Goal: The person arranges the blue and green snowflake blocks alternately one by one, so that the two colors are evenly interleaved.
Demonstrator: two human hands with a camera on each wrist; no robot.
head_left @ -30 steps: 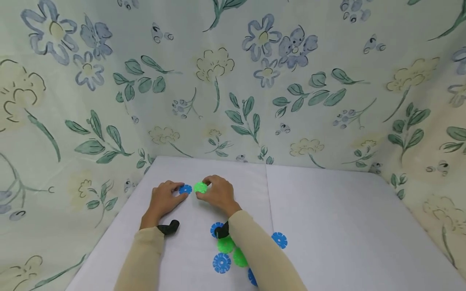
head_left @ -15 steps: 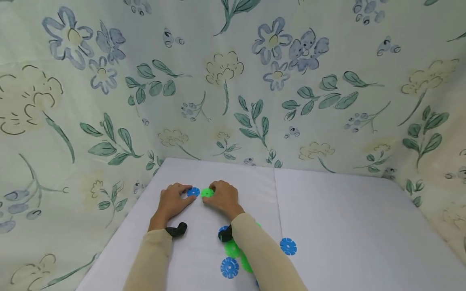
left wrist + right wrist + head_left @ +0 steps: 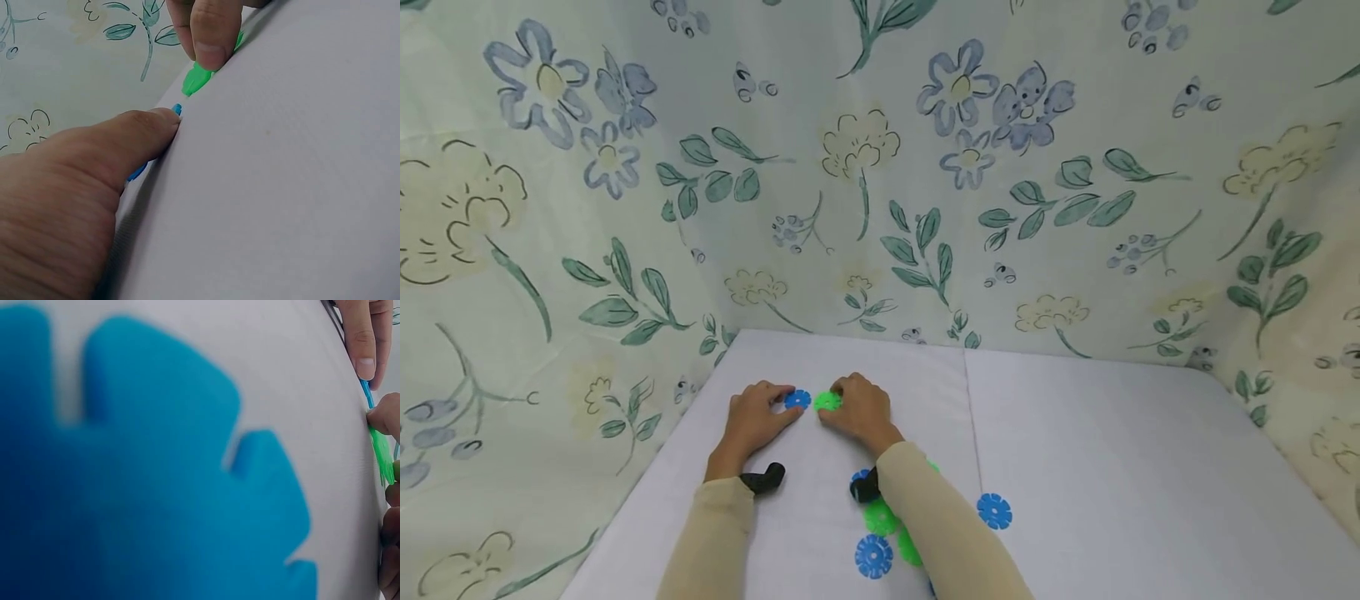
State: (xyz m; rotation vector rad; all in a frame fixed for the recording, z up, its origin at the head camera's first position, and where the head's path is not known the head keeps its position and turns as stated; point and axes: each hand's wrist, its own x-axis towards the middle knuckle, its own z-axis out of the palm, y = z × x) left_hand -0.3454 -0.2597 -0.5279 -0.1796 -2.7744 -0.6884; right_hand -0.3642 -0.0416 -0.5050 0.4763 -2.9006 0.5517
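Near the far left of the white table, my left hand pinches a blue interlocking disc with notched edges between thumb and finger. Just right of it, my right hand pinches a matching green interlocking disc by its right side. A small gap separates the two discs in the head view. Seen from the left wrist, the left thumb covers much of the blue disc, and the green disc is partly behind the right fingers. Both discs appear edge-on at the far right of the right wrist view.
Loose discs lie around my right forearm: a blue disc, a green disc, and another blue disc to the right. The sleeve hides part of this group. A floral curtain hangs behind the white table.
The head view has shifted slightly, moving everything rightward and down in it. The green disc has come slightly lower relative to the blue one. Both hands keep their hold.
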